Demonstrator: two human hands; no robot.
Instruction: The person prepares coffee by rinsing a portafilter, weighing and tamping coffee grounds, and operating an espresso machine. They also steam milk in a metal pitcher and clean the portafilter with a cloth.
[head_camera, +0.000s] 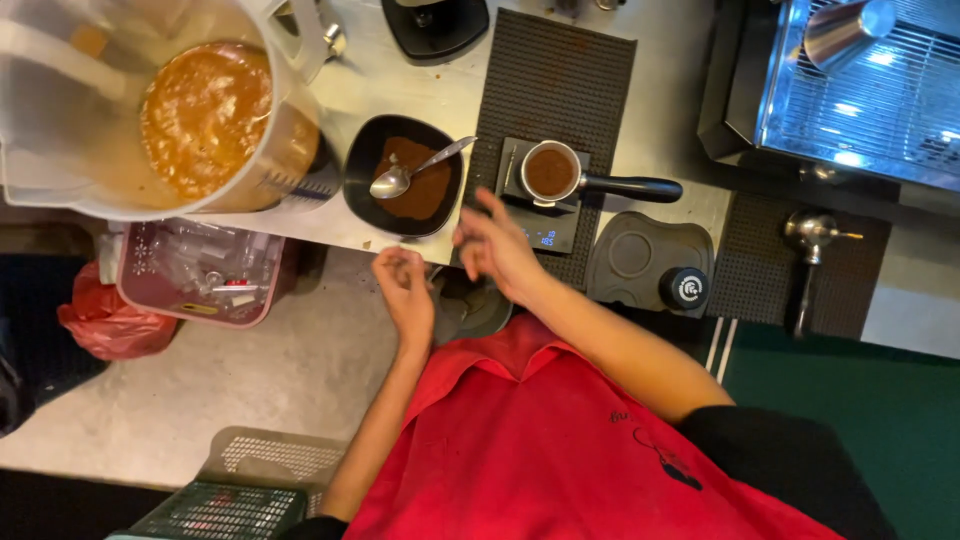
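- The right hand (495, 245) hovers at the counter's front edge with its fingers loosely spread and nothing in them; one finger points up toward the small digital scale (540, 205), just short of it.
- The left hand (405, 285) hangs below the counter edge, fingers curled inward into a loose fist; whether it pinches anything cannot be told.
- A portafilter (552, 172) sits on the scale, its basket filled with brown ground coffee and its black handle (630, 187) pointing right.
- Just left of the scale stands a black bowl (362, 170) of ground coffee, with a metal spoon (415, 170) lying across it, its bowl end resting on the grounds.
- Scale and portafilter rest on a dark ribbed mat (560, 70).
- At upper left a clear blender jug (60, 150) holds an orange-brown liquid.
- To the right of the scale lies a grey tamping mat (640, 260) with a black round tamper (685, 288) on it.
- The person wears a red shirt (530, 450).
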